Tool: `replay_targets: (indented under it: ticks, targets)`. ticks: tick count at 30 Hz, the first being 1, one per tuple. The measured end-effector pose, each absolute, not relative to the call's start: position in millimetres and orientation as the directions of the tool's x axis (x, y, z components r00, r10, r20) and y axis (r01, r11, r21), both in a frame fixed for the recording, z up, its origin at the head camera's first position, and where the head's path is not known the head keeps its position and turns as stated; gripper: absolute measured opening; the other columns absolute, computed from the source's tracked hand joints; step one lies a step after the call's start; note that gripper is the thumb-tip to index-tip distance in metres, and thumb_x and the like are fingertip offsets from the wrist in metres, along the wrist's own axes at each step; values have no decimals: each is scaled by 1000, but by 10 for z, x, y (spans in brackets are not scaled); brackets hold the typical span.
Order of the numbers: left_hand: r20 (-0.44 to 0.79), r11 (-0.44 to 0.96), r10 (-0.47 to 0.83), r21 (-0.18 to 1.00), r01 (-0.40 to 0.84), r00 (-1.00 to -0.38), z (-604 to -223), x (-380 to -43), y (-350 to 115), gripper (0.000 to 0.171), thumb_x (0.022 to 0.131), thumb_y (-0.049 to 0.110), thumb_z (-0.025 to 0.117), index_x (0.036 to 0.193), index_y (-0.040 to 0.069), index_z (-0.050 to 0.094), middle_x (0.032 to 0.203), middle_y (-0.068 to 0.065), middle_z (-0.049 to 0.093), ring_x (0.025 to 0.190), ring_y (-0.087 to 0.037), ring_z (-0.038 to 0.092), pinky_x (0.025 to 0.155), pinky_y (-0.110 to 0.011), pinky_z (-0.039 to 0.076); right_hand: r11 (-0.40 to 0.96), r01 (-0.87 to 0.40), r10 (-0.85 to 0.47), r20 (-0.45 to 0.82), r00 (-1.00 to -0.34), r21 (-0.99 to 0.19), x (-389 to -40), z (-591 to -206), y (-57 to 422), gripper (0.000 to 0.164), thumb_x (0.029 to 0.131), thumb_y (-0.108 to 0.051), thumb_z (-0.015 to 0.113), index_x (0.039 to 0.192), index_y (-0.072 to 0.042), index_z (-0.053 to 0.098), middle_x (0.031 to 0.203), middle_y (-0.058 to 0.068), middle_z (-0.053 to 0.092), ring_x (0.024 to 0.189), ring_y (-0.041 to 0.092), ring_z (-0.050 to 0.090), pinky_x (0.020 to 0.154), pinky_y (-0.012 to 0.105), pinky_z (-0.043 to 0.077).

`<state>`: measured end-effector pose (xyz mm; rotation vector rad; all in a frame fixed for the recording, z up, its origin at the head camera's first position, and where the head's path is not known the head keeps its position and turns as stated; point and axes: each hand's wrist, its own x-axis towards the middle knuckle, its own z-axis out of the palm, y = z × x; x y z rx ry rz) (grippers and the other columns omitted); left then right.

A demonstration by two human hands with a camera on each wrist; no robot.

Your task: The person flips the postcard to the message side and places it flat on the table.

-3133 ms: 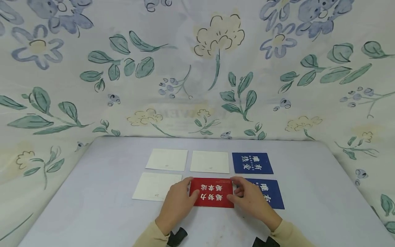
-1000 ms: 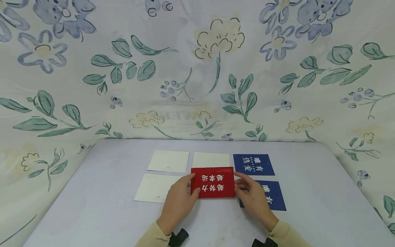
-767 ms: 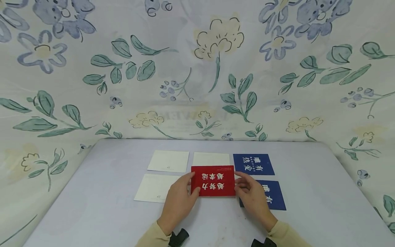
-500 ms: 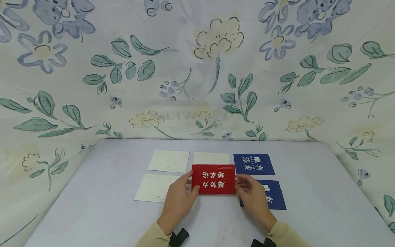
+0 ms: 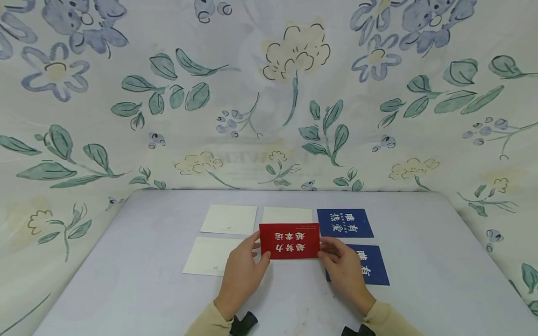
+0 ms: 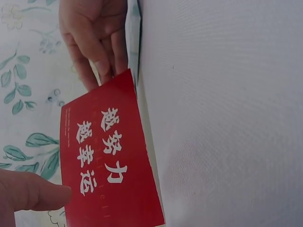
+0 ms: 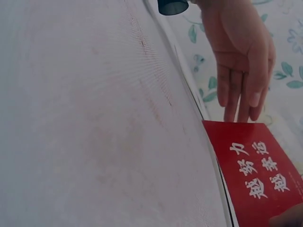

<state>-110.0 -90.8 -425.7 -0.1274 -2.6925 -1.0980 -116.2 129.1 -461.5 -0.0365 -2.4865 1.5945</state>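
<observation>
Between the two hands is a red card [image 5: 289, 241] with white characters, upside down in the head view. My left hand [image 5: 243, 273] pinches its left edge; that thumb [image 6: 45, 191] shows against the card in the left wrist view. My right hand [image 5: 346, 270] pinches the right edge near its lower corner. The card appears raised over the table, covering the near part of a white card [image 5: 287, 215]. A blue card [image 5: 374, 268] lies partly hidden under the right hand, and another white card [image 5: 208, 255] is partly behind the left hand.
A further white card [image 5: 229, 219] lies at the back left and a second blue card [image 5: 345, 222] at the back right. The pale table [image 5: 126, 280] ends at a flower-patterned cloth [image 5: 252, 177]. Black wrist devices [image 5: 244, 323] show at the bottom.
Both hands have carried the red card up and away from the front of the table, so it now overlaps the middle white card. Its face looks slightly more foreshortened. The other cards stay put.
</observation>
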Motion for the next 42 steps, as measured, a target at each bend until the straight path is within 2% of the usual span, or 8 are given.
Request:
replay_targets:
  ticks: [10, 19, 31, 42]
  targets:
    - [252, 679, -27, 714, 168, -967, -4254, -1109, -914, 55, 82, 16, 68, 129, -4, 48, 120, -17, 58, 90, -26, 66, 72, -35, 55, 473, -138, 104, 211, -972, -870, -1149, -4626, 1272, 40, 82, -5, 67, 121, -8, 59, 110, 4, 64, 96, 16, 63, 81, 28, 51]
    - [280, 673, -42, 718, 180, -959, -4254, -1115, -912, 53, 80, 12, 70, 128, -1, 50, 123, -14, 57, 97, -25, 63, 78, -36, 53, 446, -146, 97, 210, -973, -883, -1152, -4624, 1269, 41, 83, -4, 66, 123, -9, 58, 113, 4, 64, 100, 18, 62, 82, 29, 51]
    - [302, 657, -20, 722, 215, -953, -4265, -1122, -924, 51, 80, 9, 68, 127, -3, 50, 125, -15, 56, 101, -24, 62, 79, -34, 53, 414, -164, 92, 220, -971, -895, -1145, -4609, 1274, 42, 84, -5, 65, 124, -10, 57, 115, 3, 63, 103, 17, 61, 82, 26, 51]
    - [303, 636, -15, 738, 225, -953, -4270, -1126, -934, 54, 80, 9, 67, 129, -4, 49, 124, -16, 56, 98, -24, 64, 80, -34, 52, 376, -172, 91, 221, -971, -910, -1133, -4588, 1274, 41, 83, -4, 65, 123, -12, 58, 117, 3, 62, 107, 15, 59, 84, 24, 49]
